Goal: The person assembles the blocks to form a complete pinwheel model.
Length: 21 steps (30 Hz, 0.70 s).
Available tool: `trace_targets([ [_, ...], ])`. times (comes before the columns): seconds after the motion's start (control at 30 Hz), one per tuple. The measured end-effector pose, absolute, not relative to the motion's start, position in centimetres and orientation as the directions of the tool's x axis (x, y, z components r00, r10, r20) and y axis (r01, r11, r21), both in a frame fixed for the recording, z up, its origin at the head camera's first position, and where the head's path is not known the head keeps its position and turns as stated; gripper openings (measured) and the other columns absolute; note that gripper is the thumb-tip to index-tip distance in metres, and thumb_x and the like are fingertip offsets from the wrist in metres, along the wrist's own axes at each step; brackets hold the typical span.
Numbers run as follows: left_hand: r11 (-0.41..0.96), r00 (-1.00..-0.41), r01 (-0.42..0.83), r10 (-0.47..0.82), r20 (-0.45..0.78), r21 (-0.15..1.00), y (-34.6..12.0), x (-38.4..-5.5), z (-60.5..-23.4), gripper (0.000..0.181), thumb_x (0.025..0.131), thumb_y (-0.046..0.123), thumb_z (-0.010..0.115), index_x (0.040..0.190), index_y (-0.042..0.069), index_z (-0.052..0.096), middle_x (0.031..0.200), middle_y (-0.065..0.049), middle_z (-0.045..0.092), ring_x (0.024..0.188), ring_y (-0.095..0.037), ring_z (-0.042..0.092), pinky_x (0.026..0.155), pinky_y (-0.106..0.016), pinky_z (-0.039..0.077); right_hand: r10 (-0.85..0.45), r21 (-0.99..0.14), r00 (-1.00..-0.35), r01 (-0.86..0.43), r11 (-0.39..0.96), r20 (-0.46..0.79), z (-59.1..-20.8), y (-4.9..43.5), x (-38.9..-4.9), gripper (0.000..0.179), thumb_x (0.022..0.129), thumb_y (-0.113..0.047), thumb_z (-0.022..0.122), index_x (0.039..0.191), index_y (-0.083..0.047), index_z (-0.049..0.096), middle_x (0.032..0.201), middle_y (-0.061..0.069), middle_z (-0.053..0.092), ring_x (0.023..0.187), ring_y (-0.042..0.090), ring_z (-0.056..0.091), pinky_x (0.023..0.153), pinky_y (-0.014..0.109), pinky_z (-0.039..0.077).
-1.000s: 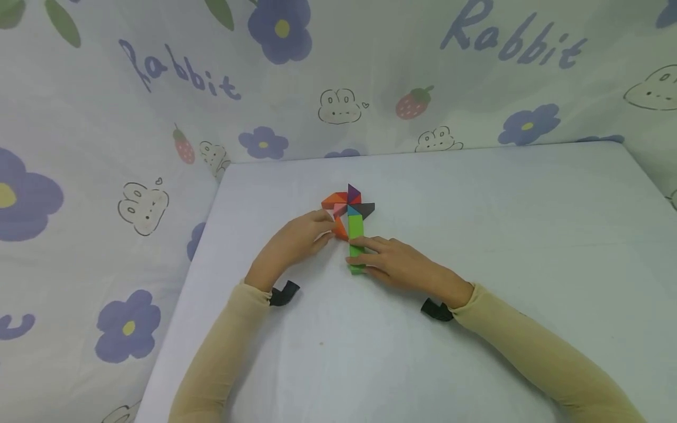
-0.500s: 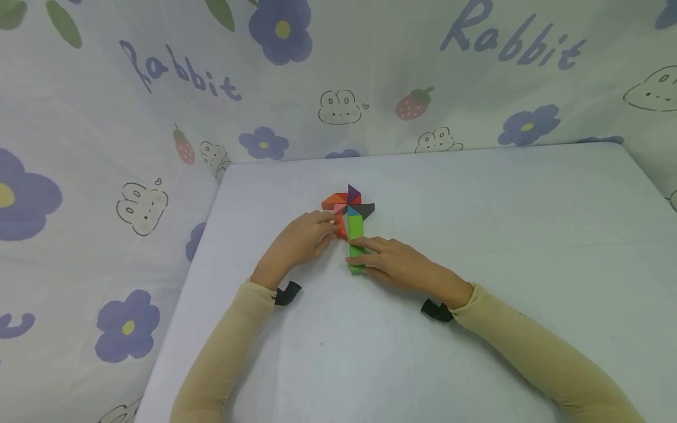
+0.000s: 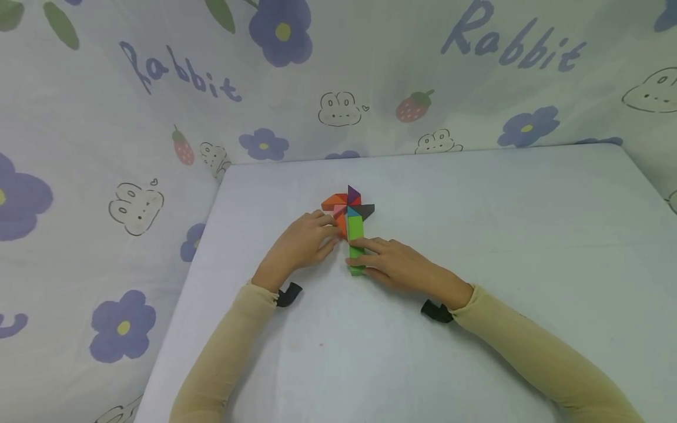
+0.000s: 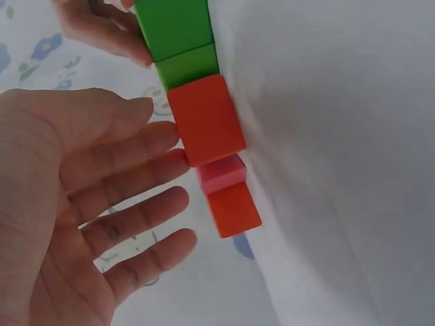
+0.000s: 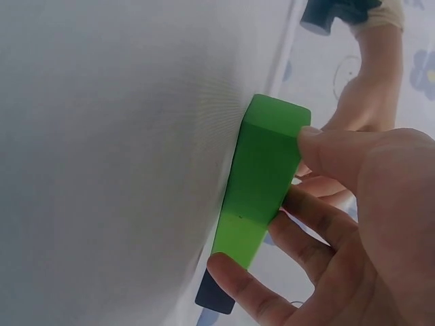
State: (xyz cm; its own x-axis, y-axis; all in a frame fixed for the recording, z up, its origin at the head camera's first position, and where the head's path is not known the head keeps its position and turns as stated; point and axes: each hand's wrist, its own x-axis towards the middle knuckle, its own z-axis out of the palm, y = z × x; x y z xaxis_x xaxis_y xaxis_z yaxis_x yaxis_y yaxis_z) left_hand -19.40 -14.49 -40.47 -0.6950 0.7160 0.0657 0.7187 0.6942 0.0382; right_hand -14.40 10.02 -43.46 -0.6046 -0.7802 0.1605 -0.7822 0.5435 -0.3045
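Note:
In the head view, a pinwheel-like figure of coloured blocks lies on the white table: purple (image 3: 353, 195), dark grey (image 3: 365, 210), blue (image 3: 352, 212), pink (image 3: 339, 210) and orange-red pieces. A column of green blocks (image 3: 356, 226) runs from it toward the person. My right hand (image 3: 399, 263) holds this column, two fingers over its top and the thumb (image 5: 326, 149) on its near side. Close by on the left, my left hand (image 3: 301, 241) touches an orange-red block (image 4: 206, 121) with straight fingertips. In the left wrist view that block sits against the green column.
The white table (image 3: 502, 223) extends widely to the right of the figure. A patterned cloth (image 3: 381, 70) hangs behind and at the left. Black wrist pieces show under the left wrist (image 3: 289, 295) and right wrist (image 3: 436, 310).
My left hand has shifted slightly right, and the orange-red block has moved with it toward the green column, narrowing the gap. My right hand has stayed in place.

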Motion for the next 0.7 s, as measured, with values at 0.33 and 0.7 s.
trace_targets([
  [0.33, 0.706, -0.704, 0.708, 0.704, 0.097, 0.013, -14.38, -19.53, -40.81, 0.032, 0.096, 0.026, 0.063, 0.124, 0.011, 0.067, 0.129, -0.006, 0.064, 0.123, -0.027, 0.056, 0.103, -0.045, 0.049, -0.789, -0.267, -0.583, -0.805, 0.53, 0.194, -42.97, 10.03, -14.21, 0.041, 0.094, -0.017, 0.066, 0.134, -0.025, 0.061, 0.148, 0.006, 0.048, 0.128, 0.025, 0.053, 0.085, 0.043, 0.056],
  [0.7, 0.709, -0.705, 0.705, 0.701, 0.108, -0.001, -14.37, -19.55, -41.21, 0.035, 0.096, 0.026, 0.063, 0.128, 0.011, 0.065, 0.132, -0.005, 0.062, 0.125, -0.026, 0.055, 0.104, -0.046, 0.048, -0.788, -0.184, -0.576, -0.817, 0.547, 0.215, -43.41, 9.97, -14.1, 0.041, 0.094, -0.022, 0.067, 0.134, -0.028, 0.061, 0.145, 0.003, 0.049, 0.128, 0.021, 0.054, 0.086, 0.039, 0.056],
])
